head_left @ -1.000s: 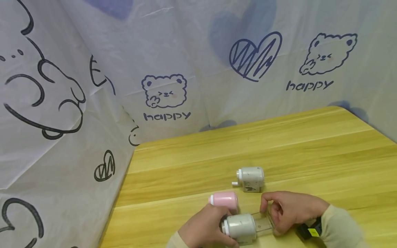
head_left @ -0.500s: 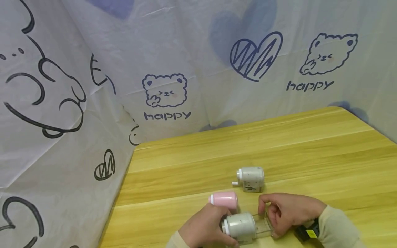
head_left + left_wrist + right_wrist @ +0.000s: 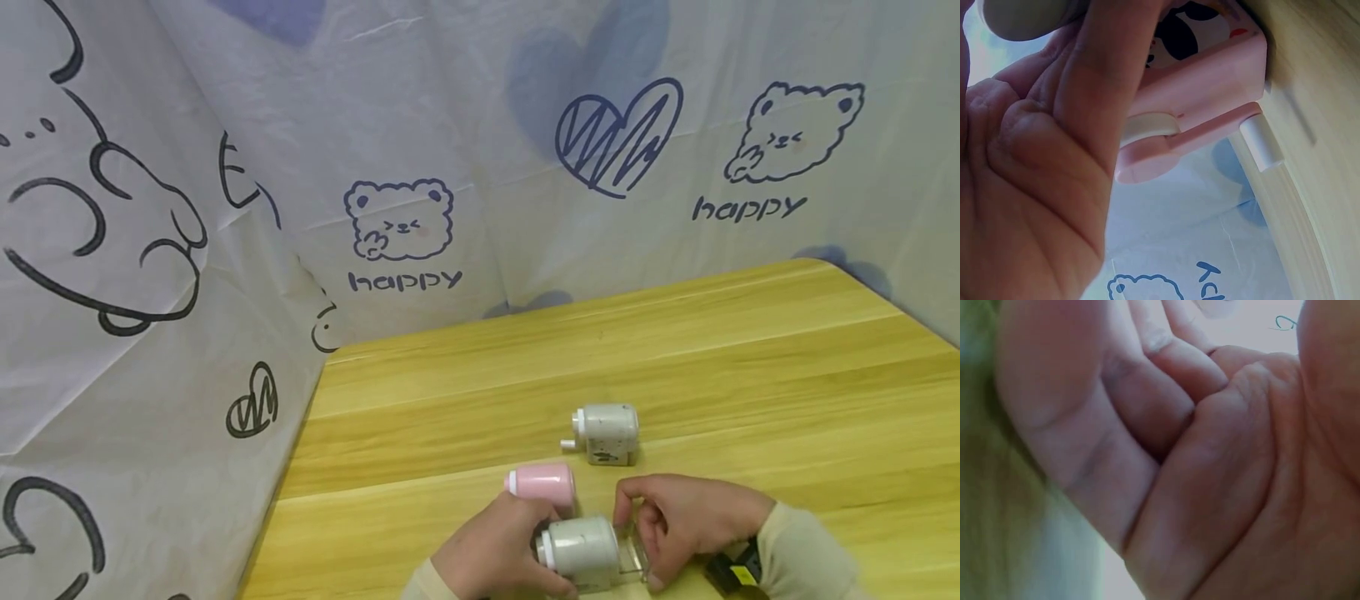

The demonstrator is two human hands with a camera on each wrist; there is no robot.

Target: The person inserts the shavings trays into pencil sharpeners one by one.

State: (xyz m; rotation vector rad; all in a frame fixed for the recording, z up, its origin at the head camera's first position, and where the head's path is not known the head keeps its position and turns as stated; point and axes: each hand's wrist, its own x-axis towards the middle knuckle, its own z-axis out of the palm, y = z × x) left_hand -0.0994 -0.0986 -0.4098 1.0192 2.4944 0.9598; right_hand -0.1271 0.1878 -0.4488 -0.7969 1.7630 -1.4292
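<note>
My left hand (image 3: 491,546) grips a grey-white pencil sharpener (image 3: 585,546) from its left, the thumb along the near side. A clear drawer (image 3: 632,565) sticks out a short way from the sharpener's right end. My right hand (image 3: 693,518) holds that drawer's outer end between index finger and thumb, its other fingers curled in. Just beyond the left hand is a pink pencil sharpener (image 3: 545,483); its crank (image 3: 1210,134) with a white knob shows in the left wrist view. Only the curled palm and fingers (image 3: 1147,425) fill the right wrist view.
A second grey-white pencil sharpener (image 3: 611,433) stands farther back, its crank pointing left. At the right wrist is a black device (image 3: 731,573) with a yellow label. Printed white sheeting (image 3: 480,167) hangs behind and left of the wooden table (image 3: 750,375).
My right hand has moved left, and the clear drawer has slid farther into the grey-white pencil sharpener. The left hand and the other pencil sharpeners have stayed in place.
</note>
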